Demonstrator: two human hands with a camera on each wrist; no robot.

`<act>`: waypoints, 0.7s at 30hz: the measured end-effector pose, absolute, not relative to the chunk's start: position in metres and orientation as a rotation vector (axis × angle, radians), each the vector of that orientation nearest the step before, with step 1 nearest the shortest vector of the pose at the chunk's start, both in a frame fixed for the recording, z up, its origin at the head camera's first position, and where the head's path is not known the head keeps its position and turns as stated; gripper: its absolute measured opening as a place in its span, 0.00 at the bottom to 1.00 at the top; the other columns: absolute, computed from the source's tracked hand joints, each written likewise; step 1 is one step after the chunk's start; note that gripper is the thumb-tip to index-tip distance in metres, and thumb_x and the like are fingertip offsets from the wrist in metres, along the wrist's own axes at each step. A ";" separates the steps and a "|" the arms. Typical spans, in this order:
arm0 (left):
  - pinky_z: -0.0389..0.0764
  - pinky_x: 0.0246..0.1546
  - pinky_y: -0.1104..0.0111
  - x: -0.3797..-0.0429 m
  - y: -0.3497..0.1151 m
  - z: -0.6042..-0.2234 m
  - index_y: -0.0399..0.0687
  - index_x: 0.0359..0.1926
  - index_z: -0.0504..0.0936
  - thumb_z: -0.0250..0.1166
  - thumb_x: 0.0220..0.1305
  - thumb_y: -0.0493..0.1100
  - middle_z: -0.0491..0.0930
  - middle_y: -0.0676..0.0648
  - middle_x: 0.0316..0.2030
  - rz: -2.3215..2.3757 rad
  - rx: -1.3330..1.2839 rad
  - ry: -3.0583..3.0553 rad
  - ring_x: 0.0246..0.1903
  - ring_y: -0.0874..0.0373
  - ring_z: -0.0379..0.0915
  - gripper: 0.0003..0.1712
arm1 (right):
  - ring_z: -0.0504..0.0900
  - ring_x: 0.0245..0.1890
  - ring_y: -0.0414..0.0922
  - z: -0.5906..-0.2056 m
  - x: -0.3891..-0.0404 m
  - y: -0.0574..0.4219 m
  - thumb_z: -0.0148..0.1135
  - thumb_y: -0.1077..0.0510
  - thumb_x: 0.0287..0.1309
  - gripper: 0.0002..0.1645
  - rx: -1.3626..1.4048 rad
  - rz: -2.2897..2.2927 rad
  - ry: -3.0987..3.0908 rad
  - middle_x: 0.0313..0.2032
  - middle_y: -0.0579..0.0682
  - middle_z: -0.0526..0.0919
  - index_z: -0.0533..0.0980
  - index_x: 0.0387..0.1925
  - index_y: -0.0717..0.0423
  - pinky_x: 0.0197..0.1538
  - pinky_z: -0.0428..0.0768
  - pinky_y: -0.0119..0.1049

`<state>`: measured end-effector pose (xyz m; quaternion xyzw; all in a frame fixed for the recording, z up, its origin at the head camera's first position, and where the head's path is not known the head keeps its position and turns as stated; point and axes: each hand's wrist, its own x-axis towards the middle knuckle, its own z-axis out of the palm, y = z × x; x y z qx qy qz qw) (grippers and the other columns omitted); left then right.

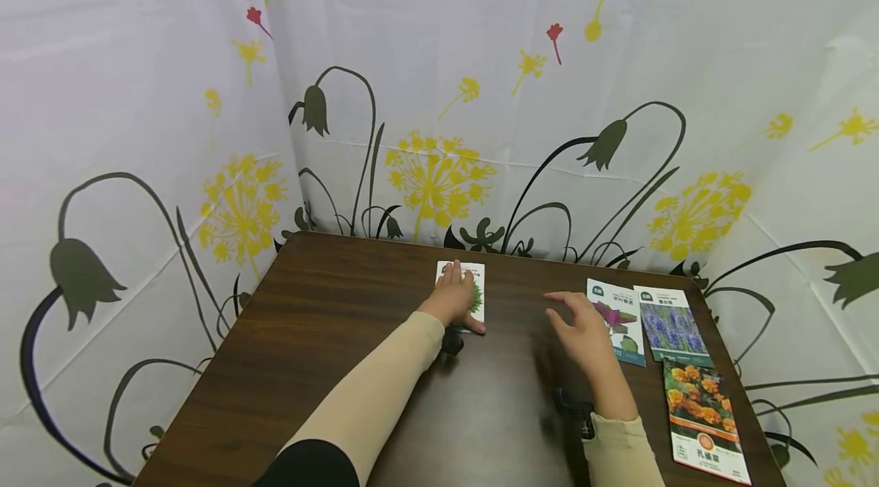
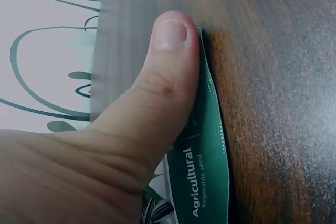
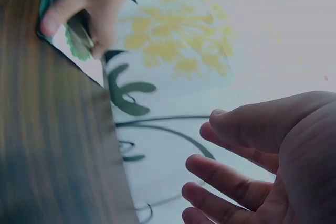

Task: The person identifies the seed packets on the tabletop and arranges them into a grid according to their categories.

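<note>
My left hand [image 1: 451,299] rests on a white and green seed packet [image 1: 478,278] near the table's far edge, fingers reaching forward over its face. In the left wrist view, the thumb [image 2: 170,66] lies along the packet's green border [image 2: 202,182], which reads "Agricultural Vegetable seed". Much of the packet is hidden under the hand. My right hand [image 1: 584,330] hovers above the table to the right, holding nothing, with fingers apart in the right wrist view. Nearest to it is a seed packet with a purple flower [image 1: 621,319].
A packet with blue-purple flower spikes [image 1: 673,327] lies beside the purple-flower one. Closer to me is an orange-flower packet [image 1: 703,407]. The dark wooden table [image 1: 330,319] meets a white flower-print curtain [image 1: 439,29] at the back and sides.
</note>
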<state>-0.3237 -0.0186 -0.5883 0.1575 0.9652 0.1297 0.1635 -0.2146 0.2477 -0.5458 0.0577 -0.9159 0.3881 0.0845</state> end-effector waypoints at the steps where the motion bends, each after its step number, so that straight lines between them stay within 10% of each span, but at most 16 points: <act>1: 0.50 0.87 0.45 -0.320 -0.018 -0.583 0.36 0.87 0.51 0.87 0.46 0.69 0.36 0.26 0.87 0.371 0.449 2.756 0.88 0.31 0.32 0.82 | 0.79 0.69 0.65 -0.544 -0.213 0.252 0.68 0.57 0.76 0.20 0.158 1.155 -2.734 0.62 0.61 0.83 0.83 0.64 0.54 0.70 0.75 0.68; 21: 0.45 0.87 0.43 -0.312 -0.026 -0.586 0.35 0.88 0.45 0.83 0.52 0.70 0.32 0.26 0.87 0.397 0.537 2.765 0.88 0.30 0.28 0.82 | 0.75 0.66 0.73 -0.541 -0.195 0.322 0.64 0.58 0.78 0.24 -0.114 1.103 -2.750 0.64 0.73 0.77 0.77 0.69 0.64 0.66 0.73 0.75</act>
